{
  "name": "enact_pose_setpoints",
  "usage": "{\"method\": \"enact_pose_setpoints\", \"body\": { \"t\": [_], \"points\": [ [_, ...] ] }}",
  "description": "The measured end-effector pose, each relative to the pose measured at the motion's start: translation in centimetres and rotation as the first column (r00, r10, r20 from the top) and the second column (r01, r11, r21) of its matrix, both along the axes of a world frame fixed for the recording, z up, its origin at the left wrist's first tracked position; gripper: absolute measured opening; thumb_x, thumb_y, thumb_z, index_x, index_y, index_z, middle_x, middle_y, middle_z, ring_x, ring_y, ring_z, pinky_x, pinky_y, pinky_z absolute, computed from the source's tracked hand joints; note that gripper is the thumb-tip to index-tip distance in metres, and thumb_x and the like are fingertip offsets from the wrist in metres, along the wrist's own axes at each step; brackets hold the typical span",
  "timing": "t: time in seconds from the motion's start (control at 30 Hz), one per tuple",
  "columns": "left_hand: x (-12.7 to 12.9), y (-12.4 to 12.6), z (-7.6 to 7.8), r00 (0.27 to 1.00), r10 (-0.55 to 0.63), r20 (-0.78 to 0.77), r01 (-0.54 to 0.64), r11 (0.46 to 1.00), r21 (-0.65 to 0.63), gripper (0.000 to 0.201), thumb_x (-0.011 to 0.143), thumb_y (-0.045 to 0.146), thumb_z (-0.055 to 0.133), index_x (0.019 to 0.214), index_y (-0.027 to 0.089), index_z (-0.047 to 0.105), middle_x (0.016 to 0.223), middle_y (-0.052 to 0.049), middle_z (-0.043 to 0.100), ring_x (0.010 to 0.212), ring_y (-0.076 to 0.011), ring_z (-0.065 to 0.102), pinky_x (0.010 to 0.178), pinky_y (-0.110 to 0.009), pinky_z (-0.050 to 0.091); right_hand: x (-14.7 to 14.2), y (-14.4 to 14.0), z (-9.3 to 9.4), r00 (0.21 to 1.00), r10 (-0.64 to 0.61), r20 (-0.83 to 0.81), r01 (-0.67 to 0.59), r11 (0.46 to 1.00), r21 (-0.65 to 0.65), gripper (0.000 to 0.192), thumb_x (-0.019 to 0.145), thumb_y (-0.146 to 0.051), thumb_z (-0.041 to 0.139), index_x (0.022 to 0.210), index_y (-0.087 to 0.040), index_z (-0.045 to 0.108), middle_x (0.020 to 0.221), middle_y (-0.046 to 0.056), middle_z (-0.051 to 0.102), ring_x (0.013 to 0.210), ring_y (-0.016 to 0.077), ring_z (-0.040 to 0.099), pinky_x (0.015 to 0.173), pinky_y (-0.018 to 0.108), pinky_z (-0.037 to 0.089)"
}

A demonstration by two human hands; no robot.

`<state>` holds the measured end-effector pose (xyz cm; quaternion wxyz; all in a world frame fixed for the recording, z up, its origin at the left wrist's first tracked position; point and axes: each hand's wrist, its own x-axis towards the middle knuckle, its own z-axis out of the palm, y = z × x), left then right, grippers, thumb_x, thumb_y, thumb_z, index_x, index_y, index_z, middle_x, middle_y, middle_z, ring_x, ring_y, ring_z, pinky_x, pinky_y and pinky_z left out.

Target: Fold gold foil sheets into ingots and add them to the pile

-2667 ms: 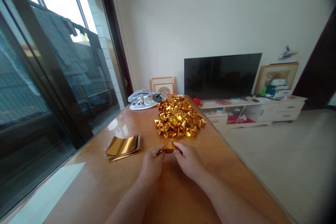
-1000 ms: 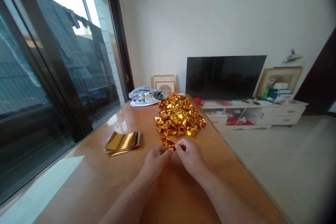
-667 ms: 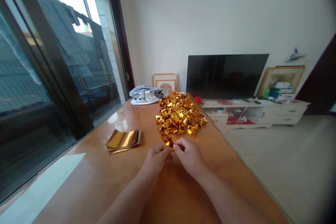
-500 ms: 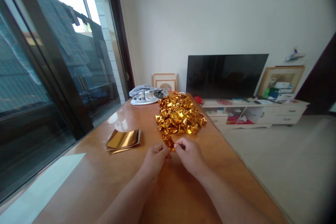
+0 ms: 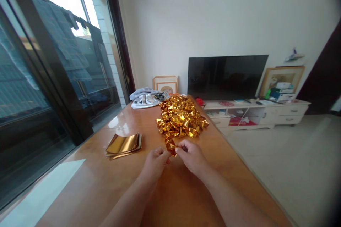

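Observation:
A folded piece of shiny gold foil paper (image 5: 169, 144) is held between my two hands, just above the wooden table. My left hand (image 5: 156, 160) pinches its lower left end between thumb and fingers. The lower right edge is pinched by my right hand (image 5: 190, 155). Right behind it lies a large pile of folded gold foil pieces (image 5: 182, 118). To the left of my hands rests a stack of flat gold foil sheets (image 5: 124, 144), with their edges curling up.
The wooden table (image 5: 112, 191) carries grey and white cloth (image 5: 146, 99) at its far end and a pale sheet (image 5: 50, 191) at the left edge. Beyond stand a television (image 5: 226, 78) and a white cabinet (image 5: 282, 113). A glass sliding door (image 5: 66, 60) is on the left.
The camera view has shifted slightly. My hands keep their pinch on the foil piece, with only a slight change in the fingers' position.

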<state>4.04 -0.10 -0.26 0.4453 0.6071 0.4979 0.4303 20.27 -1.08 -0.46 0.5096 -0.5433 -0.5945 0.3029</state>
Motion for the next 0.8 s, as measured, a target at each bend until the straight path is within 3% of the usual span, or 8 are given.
{"method": "enact_pose_setpoints", "body": {
  "t": [0.27,0.57,0.7,0.8],
  "points": [
    [0.3,-0.1,-0.1,0.996,-0.039,-0.083,0.042,0.999,0.034,0.021,0.073,0.029,0.058,0.057,0.018,0.052,0.05,0.005,0.047,0.049,-0.0088,0.038,0.047,-0.021,0.024,0.2,-0.3,0.8,0.999,-0.039,0.028,0.035,0.991,0.129,0.017,0.086,-0.034,0.057,0.079,-0.02,0.063,0.071,0.0,0.066,0.066,0.016,0.058,0.061,0.026,0.044],
    [0.3,0.1,-0.9,0.989,-0.081,-0.121,0.082,0.997,0.002,0.017,0.073,0.028,0.058,0.06,0.018,0.055,0.051,0.005,0.047,0.047,-0.0088,0.038,0.045,-0.021,0.023,0.7,-0.2,0.7,0.978,-0.082,0.192,0.047,0.982,0.182,0.014,0.086,-0.026,0.055,0.074,-0.021,0.06,0.072,0.0,0.067,0.068,0.0158,0.06,0.062,0.025,0.041],
    [0.0,0.3,-1.2,0.98,-0.111,-0.163,0.12,0.992,0.05,0.016,0.076,0.029,0.059,0.066,0.017,0.059,0.057,0.004,0.052,0.053,-0.0103,0.044,0.048,-0.021,0.027,0.7,-0.5,1.0,0.962,-0.1,0.256,0.049,0.979,0.199,0.014,0.087,-0.023,0.054,0.074,-0.021,0.06,0.074,0.0,0.067,0.07,0.0156,0.06,0.062,0.025,0.04],
    [-0.3,0.4,-1.0,0.984,-0.038,-0.173,0.064,0.987,0.148,0.013,0.078,0.029,0.06,0.07,0.018,0.058,0.062,0.003,0.054,0.058,-0.0114,0.048,0.051,-0.021,0.031,0.7,-0.7,1.2,0.943,-0.125,0.308,0.06,0.976,0.211,0.014,0.088,-0.024,0.054,0.075,-0.021,0.059,0.075,0.0,0.067,0.07,0.0156,0.059,0.063,0.025,0.039]
  ]
}}
